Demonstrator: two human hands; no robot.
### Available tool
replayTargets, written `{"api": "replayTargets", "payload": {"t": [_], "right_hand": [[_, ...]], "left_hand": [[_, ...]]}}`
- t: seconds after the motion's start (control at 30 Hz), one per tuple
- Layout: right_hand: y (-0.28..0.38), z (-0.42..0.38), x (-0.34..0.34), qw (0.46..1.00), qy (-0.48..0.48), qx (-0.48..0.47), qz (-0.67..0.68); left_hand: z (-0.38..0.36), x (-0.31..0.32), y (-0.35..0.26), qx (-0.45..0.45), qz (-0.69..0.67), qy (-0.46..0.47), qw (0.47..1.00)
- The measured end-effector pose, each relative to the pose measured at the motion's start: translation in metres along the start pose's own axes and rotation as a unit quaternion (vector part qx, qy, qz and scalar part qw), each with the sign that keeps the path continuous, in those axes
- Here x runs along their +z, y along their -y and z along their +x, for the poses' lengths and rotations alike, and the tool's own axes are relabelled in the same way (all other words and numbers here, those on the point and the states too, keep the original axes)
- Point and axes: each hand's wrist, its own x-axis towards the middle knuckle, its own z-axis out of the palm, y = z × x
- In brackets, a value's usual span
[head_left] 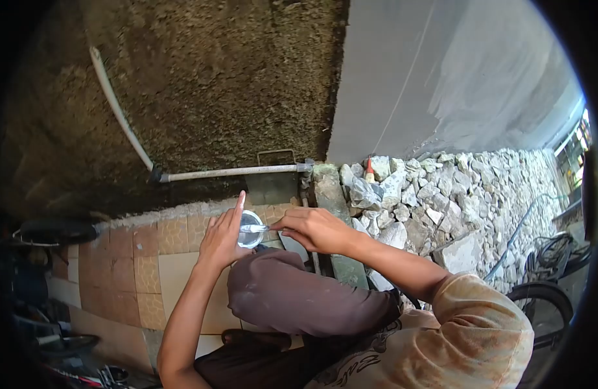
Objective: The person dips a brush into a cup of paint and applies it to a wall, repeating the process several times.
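Observation:
My left hand (222, 238) holds a small round clear container (249, 232) from the left side, index finger stretched upward along its rim. My right hand (314, 230) reaches in from the right and pinches a thin whitish tool (253, 228) whose tip lies across the container's opening. Both hands meet above my bent knee in dark brown cloth (292, 292). What is inside the container is too small to make out.
A white pipe (231, 172) runs along a rough dark wall (208, 78) with a bend at its left end. Tan and brown tiles (153, 266) lie under my left arm. A pile of grey stones (441, 194) fills the right, with a hose and bicycle wheels (551, 259) beyond.

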Motion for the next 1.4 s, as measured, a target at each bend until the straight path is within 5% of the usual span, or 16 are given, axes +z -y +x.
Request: {"api": "replayTargets", "payload": {"t": [0.7,0.93,1.03,1.13,1.23,1.4], "right_hand": [[-0.013,-0.043,-0.011,0.993,-0.041,0.071,0.085],[-0.033,-0.085,-0.053,0.981,-0.071,0.178,0.040],[-0.041,-0.105,-0.101,0.963,-0.093,0.239,0.085],[-0.034,-0.111,-0.171,0.959,-0.187,0.214,-0.013],[-0.021,-0.111,-0.260,0.932,-0.245,0.136,-0.228],[0.003,-0.091,-0.383,0.857,-0.365,0.031,-0.364]], "left_hand": [[0.020,0.018,0.001,0.040,0.015,0.012,0.999],[0.023,0.018,0.003,0.001,-0.034,0.011,0.999],[0.022,0.023,0.015,-0.030,-0.141,-0.025,0.989],[0.017,0.028,0.029,-0.062,-0.162,-0.030,0.984],[0.009,0.029,0.035,-0.092,-0.173,-0.027,0.980],[0.000,0.031,0.052,-0.093,-0.139,-0.049,0.985]]}}
